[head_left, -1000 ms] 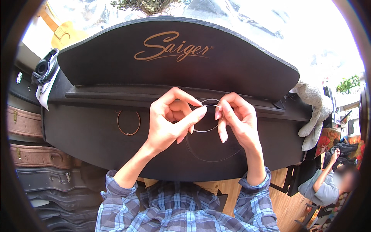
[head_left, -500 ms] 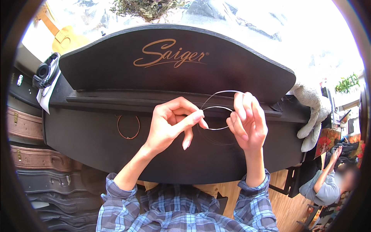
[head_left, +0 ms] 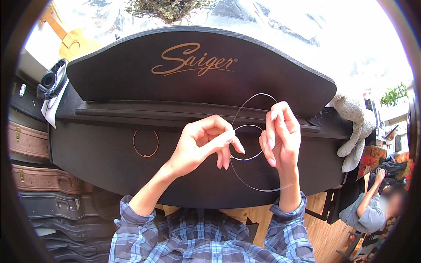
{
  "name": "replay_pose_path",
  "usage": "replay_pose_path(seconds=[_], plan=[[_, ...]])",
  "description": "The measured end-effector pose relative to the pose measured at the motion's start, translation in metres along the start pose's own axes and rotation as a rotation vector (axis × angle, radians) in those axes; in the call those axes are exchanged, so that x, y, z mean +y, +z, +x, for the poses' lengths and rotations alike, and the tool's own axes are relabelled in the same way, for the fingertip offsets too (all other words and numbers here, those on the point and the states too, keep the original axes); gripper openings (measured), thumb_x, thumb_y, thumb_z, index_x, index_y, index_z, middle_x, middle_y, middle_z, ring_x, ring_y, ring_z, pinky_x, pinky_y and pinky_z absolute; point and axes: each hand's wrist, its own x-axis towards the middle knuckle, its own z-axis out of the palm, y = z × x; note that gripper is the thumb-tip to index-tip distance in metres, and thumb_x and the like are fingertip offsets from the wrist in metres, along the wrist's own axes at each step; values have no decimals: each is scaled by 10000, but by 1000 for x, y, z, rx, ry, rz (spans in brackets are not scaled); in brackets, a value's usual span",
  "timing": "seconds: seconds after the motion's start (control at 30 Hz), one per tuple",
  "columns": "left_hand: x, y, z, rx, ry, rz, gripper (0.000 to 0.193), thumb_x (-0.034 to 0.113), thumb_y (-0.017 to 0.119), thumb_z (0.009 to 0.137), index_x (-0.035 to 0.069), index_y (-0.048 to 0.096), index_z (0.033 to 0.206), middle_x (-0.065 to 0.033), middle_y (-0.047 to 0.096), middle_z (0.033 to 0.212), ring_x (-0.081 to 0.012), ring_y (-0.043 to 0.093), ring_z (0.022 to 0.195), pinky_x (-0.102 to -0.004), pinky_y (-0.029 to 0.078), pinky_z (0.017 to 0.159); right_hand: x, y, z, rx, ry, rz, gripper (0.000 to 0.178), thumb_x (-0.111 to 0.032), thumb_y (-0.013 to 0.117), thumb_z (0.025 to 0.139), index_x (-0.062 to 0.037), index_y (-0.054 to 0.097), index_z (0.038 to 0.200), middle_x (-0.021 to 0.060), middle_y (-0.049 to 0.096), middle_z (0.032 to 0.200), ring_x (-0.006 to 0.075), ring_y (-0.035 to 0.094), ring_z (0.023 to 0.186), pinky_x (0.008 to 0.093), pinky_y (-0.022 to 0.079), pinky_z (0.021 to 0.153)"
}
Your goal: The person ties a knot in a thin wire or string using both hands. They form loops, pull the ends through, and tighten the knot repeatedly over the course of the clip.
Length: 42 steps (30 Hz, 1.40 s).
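Fingers (head_left: 222, 140) of left hand (head_left: 188, 151) are pinching coiled wire (head_left: 248, 125), centre frame; right hand (head_left: 285, 142) is half curling against it, grip unclear. Versus earlier, upper loop (head_left: 261, 94) is standing higher, loose strand (head_left: 267, 190) is showing clearer, lower centre-right.

One silver wire (head_left: 250, 125), one copper wire (head_left: 146, 156)
One left hand (head_left: 199, 147) and one right hand (head_left: 283, 133), one black desk (head_left: 101, 151), one guitar (head_left: 74, 43), one headset (head_left: 49, 79), one stuffed toy (head_left: 357, 131), two plants (head_left: 171, 9), two brown cases (head_left: 48, 179) (dark cases (head_left: 52, 203) lie below them, too blurred to count), one other person (head_left: 366, 212).
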Motion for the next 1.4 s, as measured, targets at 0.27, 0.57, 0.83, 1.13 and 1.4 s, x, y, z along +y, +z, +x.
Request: replay_pose_path(seconds=[0.27,0.57,0.83,1.13,1.4], plan=[[1,-5,1,-108,23,-59,140,130,569,1016,0,612,988,-146,720,875,-126,644,560,-226,489,497,2,-3,2,8,-14,65,168,-153,374,1085,-12,454,1040,84,521,625,157,450,307,250,379,276],[-2,-5,0,-149,103,28,74,95,619,985,25,643,983,-89,712,865,-75,613,617,-203,468,540,-1,4,1,105,60,22,211,-174,375,1080,-28,434,940,94,505,602,197,475,306,280,401,254],[-4,-5,1,-12,59,-27,110,95,619,989,26,602,906,-72,675,801,-63,561,570,-215,450,538,1,-7,-3,-26,-94,-133,343,-270,301,1107,-109,390,818,-1,396,457,59,247,263,213,210,344],[-4,-7,0,2,58,-148,195,139,531,1038,28,568,881,-57,620,721,-72,523,508,-222,440,523,-2,-5,0,80,-169,-41,312,-255,298,1114,-41,496,1004,0,425,476,52,275,277,206,239,322],[-4,-7,1,-34,104,-166,196,135,510,1044,30,551,884,-58,602,723,-78,500,481,-233,437,483,-4,3,-2,280,-277,28,252,-217,316,1109,-38,484,1053,13,434,544,58,223,278,210,229,316]])
